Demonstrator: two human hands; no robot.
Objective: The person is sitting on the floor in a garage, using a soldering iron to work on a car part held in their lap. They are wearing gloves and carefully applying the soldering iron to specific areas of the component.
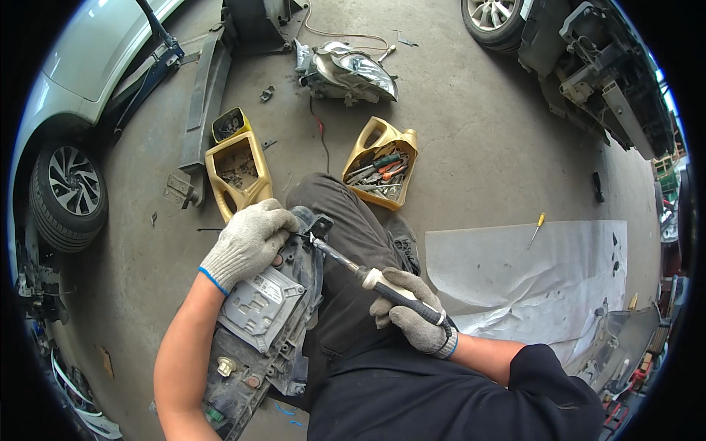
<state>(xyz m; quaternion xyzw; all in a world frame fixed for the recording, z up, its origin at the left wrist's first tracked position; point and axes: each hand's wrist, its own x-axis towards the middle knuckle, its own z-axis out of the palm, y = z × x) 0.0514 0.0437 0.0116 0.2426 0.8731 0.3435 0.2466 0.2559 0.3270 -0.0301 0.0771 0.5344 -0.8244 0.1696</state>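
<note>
I can't see the headlamp housing (pixel 259 323) whole: its near end is cut off. My left hand (pixel 246 242) clamps its far end; my right hand (pixel 412 312), closed around the soldering iron (pixel 368 275), sits right of it, tip touching the housing.

Even, soft daylight, faint shadows on the concrete floor (pixel 471 132), sharp centre, strong fisheye bending, black vignette at the rim, overexposed right edge.

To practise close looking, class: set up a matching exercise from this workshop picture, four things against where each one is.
Things:
1 soldering iron
2 headlight housing
3 yellow screwdriver
4 cut-open yellow jug of tools

Places:
a on the pale sheet
b on the concrete beyond the knee
c in the right hand
d on the lap, under the left hand

Pairs: 1c, 2d, 3a, 4b
</note>
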